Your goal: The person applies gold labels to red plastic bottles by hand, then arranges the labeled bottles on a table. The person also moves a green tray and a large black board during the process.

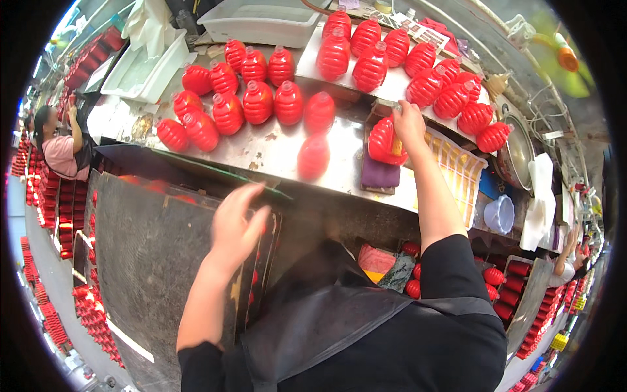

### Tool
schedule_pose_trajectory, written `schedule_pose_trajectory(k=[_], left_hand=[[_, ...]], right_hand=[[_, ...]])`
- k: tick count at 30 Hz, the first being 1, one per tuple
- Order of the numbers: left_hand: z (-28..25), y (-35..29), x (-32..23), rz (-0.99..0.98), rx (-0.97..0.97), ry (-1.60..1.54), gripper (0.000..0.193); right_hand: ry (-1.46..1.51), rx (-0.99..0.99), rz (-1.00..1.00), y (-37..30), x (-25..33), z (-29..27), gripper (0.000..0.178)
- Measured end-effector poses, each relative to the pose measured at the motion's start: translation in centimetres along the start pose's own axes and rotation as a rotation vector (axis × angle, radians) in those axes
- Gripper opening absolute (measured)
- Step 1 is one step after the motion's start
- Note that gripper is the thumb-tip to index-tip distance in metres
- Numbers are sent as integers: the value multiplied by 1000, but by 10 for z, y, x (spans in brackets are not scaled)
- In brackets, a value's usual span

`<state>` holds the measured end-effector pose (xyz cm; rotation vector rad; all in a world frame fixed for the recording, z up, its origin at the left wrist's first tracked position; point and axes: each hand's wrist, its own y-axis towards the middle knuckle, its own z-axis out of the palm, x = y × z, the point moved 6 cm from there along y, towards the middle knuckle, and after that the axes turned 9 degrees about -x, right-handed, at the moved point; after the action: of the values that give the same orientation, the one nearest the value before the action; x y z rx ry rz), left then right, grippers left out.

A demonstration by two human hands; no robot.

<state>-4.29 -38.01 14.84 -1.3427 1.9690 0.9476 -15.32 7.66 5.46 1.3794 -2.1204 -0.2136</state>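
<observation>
My right hand [409,125] is closed at the neck of a red ribbed plastic bottle [383,138], which rests on a purple pad [380,175] at the bench's front edge. A yellowish patch shows on that bottle's side, partly behind my wrist. My left hand [236,225] hangs in front of the bench with thumb and fingers apart, holding nothing and slightly blurred. Between the hands, a motion-blurred red bottle [313,158] is near the bench's front edge. Behind it stands another blurred red bottle [319,112].
Several red bottles [228,114] stand on the metal bench [261,147]; more cover a raised white board [312,62]. A yellow-checked tray [465,171] and pale blue bucket [499,214] lie right. A dark panel [153,242] stands front left. One person [62,140] is far left.
</observation>
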Motion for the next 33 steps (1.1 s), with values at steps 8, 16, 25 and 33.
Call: schedule_pose_trajectory(k=[8, 16, 25, 33], left_hand=[[199, 135, 41, 45, 57, 100, 41], [218, 192, 56, -404, -199, 33, 55], [237, 228, 62, -97, 136, 219, 20], [64, 192, -49, 75, -38, 57, 24]], right_hand=[[3, 147, -105, 27, -6, 17, 16], [629, 160, 316, 11, -9, 21, 10], [466, 141, 37, 90, 46, -4, 48], [102, 261, -128, 181, 64, 44, 38]])
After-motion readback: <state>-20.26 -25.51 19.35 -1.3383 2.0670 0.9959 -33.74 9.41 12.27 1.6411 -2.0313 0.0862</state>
